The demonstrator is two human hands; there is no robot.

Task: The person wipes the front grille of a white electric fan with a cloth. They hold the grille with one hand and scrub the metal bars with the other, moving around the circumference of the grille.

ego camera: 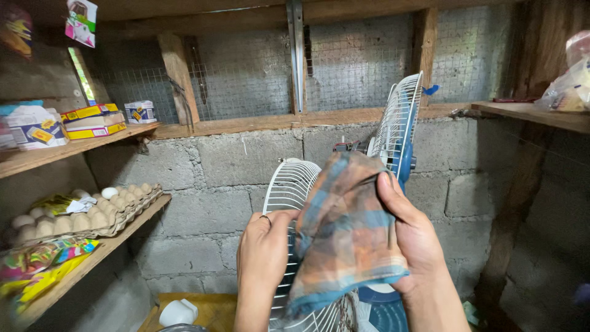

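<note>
My left hand (263,258), with a ring on one finger, grips the rim of a loose white wire fan grille (290,184) and holds it upright in front of me. My right hand (413,237) holds a plaid cloth (344,227) in blue, orange and brown, pressed against the grille's face. Just behind stands a fan (398,132) with its other white grille, blue hub and blue blade, turned edge-on to me.
A grey block wall with wire mesh above runs across the back. At the left, wooden shelves carry a tray of eggs (92,212), small boxes (92,121) and bright packets (43,264). A shelf at the right holds plastic bags (568,80). A white object (178,312) lies low down.
</note>
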